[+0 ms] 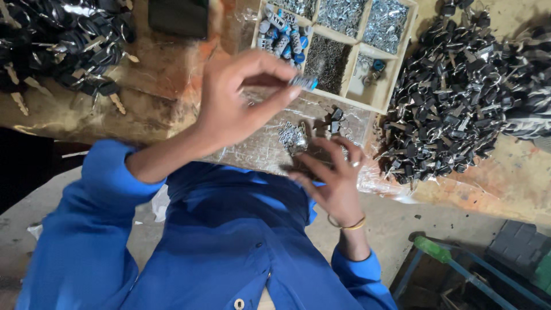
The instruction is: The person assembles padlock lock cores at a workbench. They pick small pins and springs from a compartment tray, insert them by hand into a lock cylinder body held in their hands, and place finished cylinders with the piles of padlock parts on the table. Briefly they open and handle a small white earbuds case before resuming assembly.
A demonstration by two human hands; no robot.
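My left hand [241,100] is raised above the bench and pinches a small silver lock cylinder with a blue end [304,82] between thumb and fingertips. My right hand [333,181], with a ring and a thin bangle, lies lower with its fingers spread. Its fingertips rest beside a little heap of small shiny metal pieces [293,138] on clear plastic sheeting, and I see nothing held in it. Both sleeves are blue.
A wooden compartment tray [396,72] holds more blue-ended cylinders [281,34], shiny parts [344,14] and dark pins [327,60]. Large piles of black-headed keys lie at right [459,92] and top left [63,40]. A green-handled tool [433,250] lies on the floor.
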